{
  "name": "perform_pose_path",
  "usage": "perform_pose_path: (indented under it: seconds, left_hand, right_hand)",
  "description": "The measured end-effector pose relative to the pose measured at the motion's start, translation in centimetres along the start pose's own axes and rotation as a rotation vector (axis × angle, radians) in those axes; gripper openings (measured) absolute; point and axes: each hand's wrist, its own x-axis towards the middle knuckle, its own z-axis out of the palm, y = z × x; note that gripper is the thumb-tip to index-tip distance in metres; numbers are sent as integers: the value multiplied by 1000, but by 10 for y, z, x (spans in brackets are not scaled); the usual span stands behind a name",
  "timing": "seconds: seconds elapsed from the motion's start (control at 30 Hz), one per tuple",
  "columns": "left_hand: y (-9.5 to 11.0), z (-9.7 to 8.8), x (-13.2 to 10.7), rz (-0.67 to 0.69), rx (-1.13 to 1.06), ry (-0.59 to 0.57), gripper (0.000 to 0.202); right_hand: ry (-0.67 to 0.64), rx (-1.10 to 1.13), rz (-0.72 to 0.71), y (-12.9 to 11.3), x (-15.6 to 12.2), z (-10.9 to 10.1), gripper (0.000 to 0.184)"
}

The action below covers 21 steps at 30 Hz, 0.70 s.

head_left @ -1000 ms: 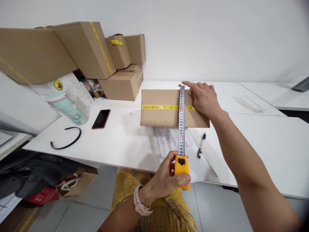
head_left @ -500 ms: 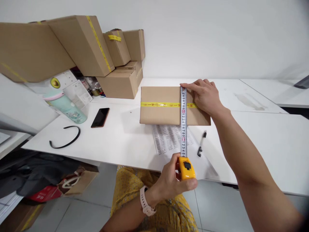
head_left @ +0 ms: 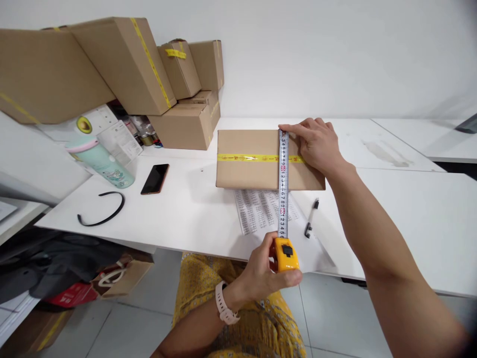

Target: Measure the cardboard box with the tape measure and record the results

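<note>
A cardboard box [head_left: 246, 175] with yellow printed tape along its top lies on the white table. Across its top face, from far edge to near edge, runs the marked blade of a yellow tape measure [head_left: 287, 256]. My left hand [head_left: 261, 273] is closed around the tape measure's case, which hangs in front of the table's near edge. My right hand [head_left: 316, 144] pinches the blade's end at the box's far edge, with its palm side over the box's right part. Under the blade and partly beneath the box are printed sheets [head_left: 253, 214].
A pen [head_left: 311, 219] lies right of the sheets. To the left are a phone [head_left: 155, 179], a black headband-like loop [head_left: 119, 206] and a mint tumbler [head_left: 108, 164]. Several cardboard boxes [head_left: 182, 127] are stacked at the back left against the wall.
The whole view has shifted slightly, so things sit a little higher in it. Both hands keep their hold on the tape measure, and the box stays in place.
</note>
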Motion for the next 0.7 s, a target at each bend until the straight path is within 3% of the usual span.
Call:
perform_pose_path:
  seconds: [0.3, 0.43, 0.5, 0.7]
  left_hand:
    - [-1, 2, -7, 57, 28, -7, 65]
    - [-20, -5, -12, 204, 322, 59, 80]
    - [-29, -11, -12, 245, 461, 35, 81]
    - [-38, -28, -12, 200, 597, -118, 91]
  right_hand:
    - [33, -18, 51, -8, -4, -1, 48]
    - [-37, -78, 130, -22, -10, -11, 46]
    - [-37, -95, 154, -29, -19, -15, 47]
    - [233, -125, 30, -29, -73, -5, 57]
